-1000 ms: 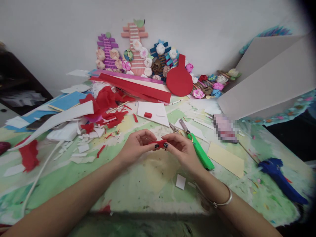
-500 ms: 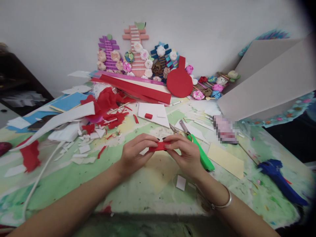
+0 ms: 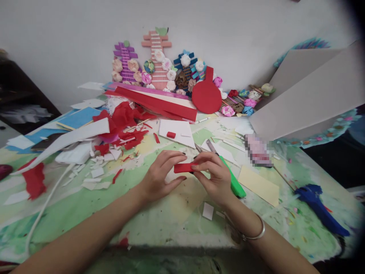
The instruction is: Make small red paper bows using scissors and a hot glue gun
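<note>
Both of my hands meet over the middle of the paint-stained table [image 3: 85, 213], pinching a small red foam strip [image 3: 183, 167] between them. My left hand [image 3: 161, 173] grips its left end with thumb below and fingers above. My right hand [image 3: 213, 177], with a silver bangle on the wrist, holds the right end with its fingertips. Just behind my right hand lie green-handled scissors [image 3: 232, 180]. A white foam sheet [image 3: 176, 131] with a tiny red block [image 3: 171, 134] on it rests farther back.
Red and white paper scraps [image 3: 119, 125] litter the left side. Long red strips [image 3: 154, 101], a red paddle shape [image 3: 207, 95] and paper flower crafts [image 3: 159, 64] line the wall. A blue glue gun [image 3: 319, 203], a yellow card [image 3: 258, 184] and grey boards [image 3: 308, 95] lie right.
The red strip has turned flatter toward the camera and my left fingers have loosened and stretched along it. My hands shifted slightly on the strip.
</note>
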`<action>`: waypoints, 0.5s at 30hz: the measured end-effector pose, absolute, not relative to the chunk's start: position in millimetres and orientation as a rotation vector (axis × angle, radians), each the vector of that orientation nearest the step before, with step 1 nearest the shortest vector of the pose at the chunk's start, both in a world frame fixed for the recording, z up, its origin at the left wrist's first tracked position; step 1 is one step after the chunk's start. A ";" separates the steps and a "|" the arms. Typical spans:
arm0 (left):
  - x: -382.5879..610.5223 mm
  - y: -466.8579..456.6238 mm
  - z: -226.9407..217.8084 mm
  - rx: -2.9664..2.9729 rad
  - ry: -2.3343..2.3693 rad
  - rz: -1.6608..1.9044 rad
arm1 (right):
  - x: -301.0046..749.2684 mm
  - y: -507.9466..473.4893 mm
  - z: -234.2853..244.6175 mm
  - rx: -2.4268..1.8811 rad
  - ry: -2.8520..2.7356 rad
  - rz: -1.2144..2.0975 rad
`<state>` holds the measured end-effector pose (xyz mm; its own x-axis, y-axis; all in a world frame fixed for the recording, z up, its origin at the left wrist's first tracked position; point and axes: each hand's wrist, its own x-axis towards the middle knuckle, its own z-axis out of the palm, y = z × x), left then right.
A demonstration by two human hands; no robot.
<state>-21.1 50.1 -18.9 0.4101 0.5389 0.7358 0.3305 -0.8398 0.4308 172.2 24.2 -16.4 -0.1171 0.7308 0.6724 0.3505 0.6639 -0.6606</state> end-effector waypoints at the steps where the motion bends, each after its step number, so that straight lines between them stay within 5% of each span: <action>1: -20.9 50.5 -19.0 2.419 0.766 1.329 | 172.8 25.1 -16.7 -0.910 -1.722 0.455; 8: -18.0 55.9 -19.0 1.950 0.936 0.957 | 173.6 35.1 -28.0 -1.097 -1.576 1.041; 15: -21.3 63.1 -22.8 1.695 0.983 0.731 | 181.2 41.6 -13.2 -1.233 -1.506 0.822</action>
